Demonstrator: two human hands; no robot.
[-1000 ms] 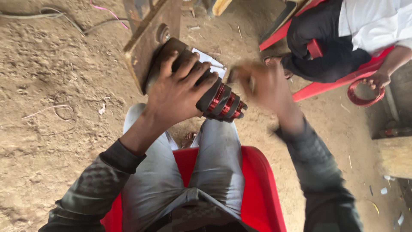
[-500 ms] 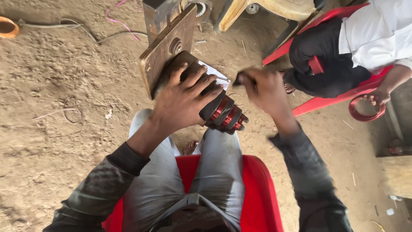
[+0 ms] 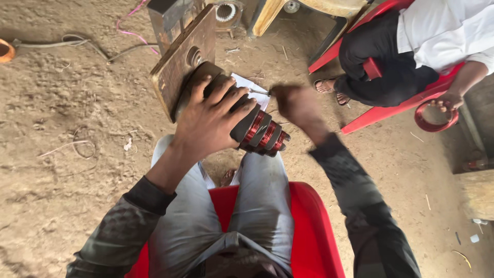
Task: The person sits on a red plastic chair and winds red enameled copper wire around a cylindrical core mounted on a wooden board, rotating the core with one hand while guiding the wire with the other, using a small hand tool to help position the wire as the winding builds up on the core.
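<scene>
I sit on a red plastic chair [image 3: 309, 231] with a dark motor armature [image 3: 260, 131] wound with red copper coils resting on my knees, its far end against a wooden block [image 3: 180, 64]. My left hand [image 3: 211, 121] is pressed over the dark body of the armature, fingers spread around it. My right hand [image 3: 296, 105], blurred by motion, is closed on a thin metal tool [image 3: 257, 92] whose tip points at the top of the armature. A white sheet of paper [image 3: 252, 85] lies under the armature.
Another person [image 3: 411, 46] in a white shirt and dark trousers sits on a red chair at the upper right, holding a red wire ring [image 3: 435, 116]. Cables [image 3: 77, 44] trail over the dirt floor at the upper left. A wooden bench edge [image 3: 476, 193] stands at right.
My right hand has moved left and down toward the armature with the thin tool. The view has shifted, so the armature and block sit lower in frame. My left hand keeps its hold.
</scene>
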